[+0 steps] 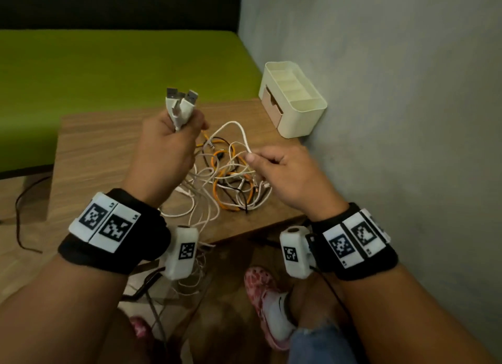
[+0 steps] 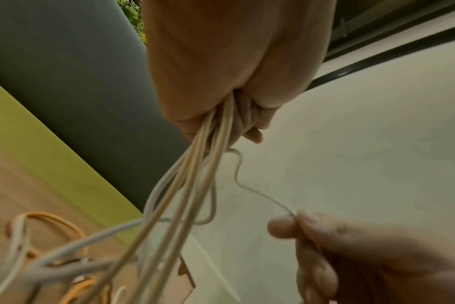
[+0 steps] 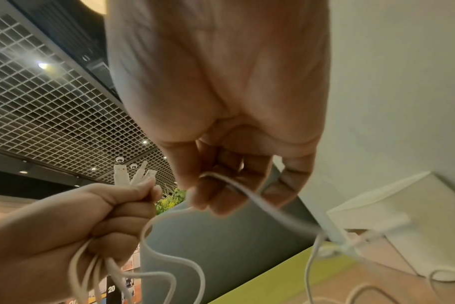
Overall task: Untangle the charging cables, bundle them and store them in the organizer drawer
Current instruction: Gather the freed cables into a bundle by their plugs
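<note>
A tangle of white, orange and black charging cables (image 1: 231, 178) lies on the small wooden table (image 1: 95, 151). My left hand (image 1: 165, 149) is raised above the tangle's left side and grips several white cables just below their USB plugs (image 1: 180, 102), which stick up from the fist; the cords (image 2: 195, 174) trail down from it. My right hand (image 1: 282, 170) pinches one white cable (image 1: 239, 131) between thumb and forefinger over the tangle's right side; that cable (image 3: 237, 185) loops toward the left fist. The cream organizer (image 1: 294, 100) with a tan drawer (image 1: 273, 105) stands at the table's far right corner.
A grey wall (image 1: 407, 119) runs close along the table's right side. A green bench (image 1: 108, 72) lies behind the table. Some white cords hang over the table's near edge. My feet in pink shoes (image 1: 266, 304) are below.
</note>
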